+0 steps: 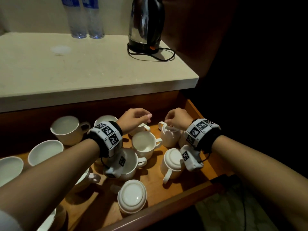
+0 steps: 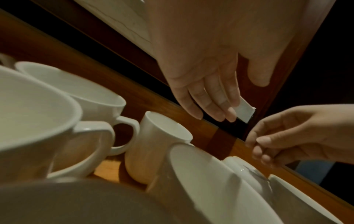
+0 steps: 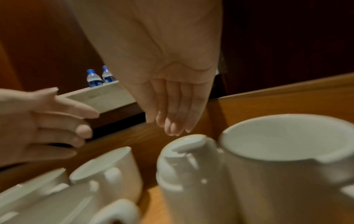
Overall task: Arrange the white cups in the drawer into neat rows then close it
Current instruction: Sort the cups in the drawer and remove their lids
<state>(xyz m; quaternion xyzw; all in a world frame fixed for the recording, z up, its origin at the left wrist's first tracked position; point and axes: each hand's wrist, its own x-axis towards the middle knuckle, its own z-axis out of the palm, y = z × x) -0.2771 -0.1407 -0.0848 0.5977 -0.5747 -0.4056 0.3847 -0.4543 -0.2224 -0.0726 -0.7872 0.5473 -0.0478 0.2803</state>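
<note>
The wooden drawer stands pulled out, with several white cups scattered inside, some upright and some upside down. My left hand hovers over an upright cup at the back middle, its fingers straight and holding nothing. My right hand hangs just above the base of an upside-down cup at the back right; its fingertips point down, a little short of that cup's base. Another upright cup sits between my wrists. Two more inverted cups lie nearer to me.
A pale countertop overhangs the drawer's back edge. It carries a steel kettle with its cord and two water bottles. Wider cups fill the drawer's left side. A dark wood panel rises to the right.
</note>
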